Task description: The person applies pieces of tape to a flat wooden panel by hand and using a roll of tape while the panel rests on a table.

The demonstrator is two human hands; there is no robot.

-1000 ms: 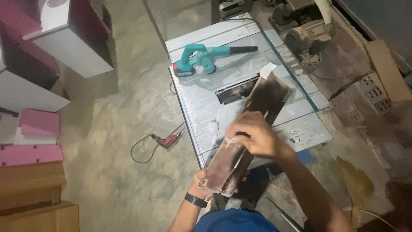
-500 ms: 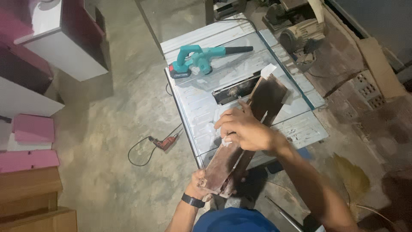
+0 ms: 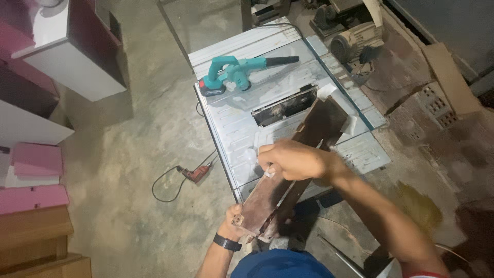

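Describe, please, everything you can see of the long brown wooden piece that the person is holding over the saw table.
The long brown wooden piece is a dark, reddish-brown length that looks like two boards joined along an edge, forming a trough or angle. Its surface looks worn and dull. It lies slanted, its far end resting on the grey metal saw table just right of the blade slot, its near end jutting past the table edge toward the person. The left hand supports the near end; the right hand presses on its middle.

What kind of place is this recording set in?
Most likely a small woodworking or furniture workshop: a table saw on a bare concrete floor, a teal handheld blower on it, a corded drill on the floor, and pink-and-white cabinet panels stacked nearby.
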